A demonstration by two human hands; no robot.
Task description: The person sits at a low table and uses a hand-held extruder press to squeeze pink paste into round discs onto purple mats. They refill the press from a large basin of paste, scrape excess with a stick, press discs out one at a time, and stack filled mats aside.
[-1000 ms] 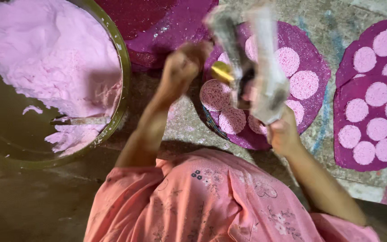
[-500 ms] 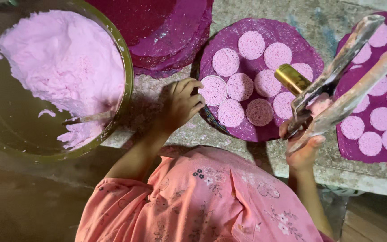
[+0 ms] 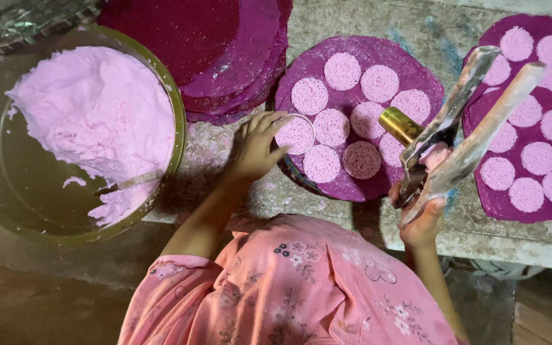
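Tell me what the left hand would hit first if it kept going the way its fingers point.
The left hand already has its fingertips at the small round ring mould on the purple tray; going on, it would likely meet the pink discs beyond.

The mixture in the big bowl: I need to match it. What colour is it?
Pale pink mixture, seen in the head view.

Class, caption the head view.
Left hand on ring mould over purple tray; right hand grips metal tongs.
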